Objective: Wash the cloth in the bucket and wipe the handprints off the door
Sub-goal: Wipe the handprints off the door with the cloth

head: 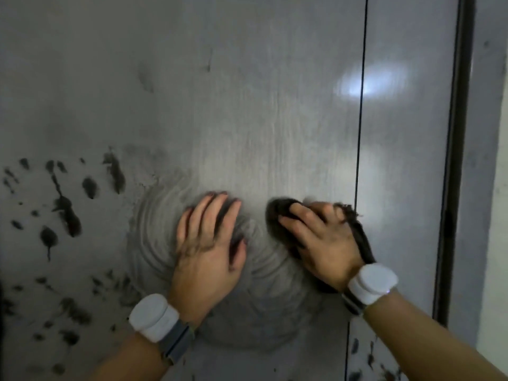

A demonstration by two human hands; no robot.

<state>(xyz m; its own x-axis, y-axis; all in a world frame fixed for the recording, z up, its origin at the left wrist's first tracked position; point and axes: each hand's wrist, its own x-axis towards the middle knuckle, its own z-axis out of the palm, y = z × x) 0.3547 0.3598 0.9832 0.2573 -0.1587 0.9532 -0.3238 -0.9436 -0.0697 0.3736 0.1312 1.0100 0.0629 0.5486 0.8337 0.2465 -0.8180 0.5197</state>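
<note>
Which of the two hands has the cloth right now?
The right hand: its fingers press the dark cloth against the door, near the vertical seam. The left hand lies flat and bare on the smeared patch.

Looks like an elevator landing in some building, going by the brushed grey metal door with its thin center seam, dark frame and bit of pale wall beside it.

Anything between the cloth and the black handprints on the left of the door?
Yes: the left hand lies flat on the door, between the cloth under the right hand and the handprints. It must lift first.
</note>
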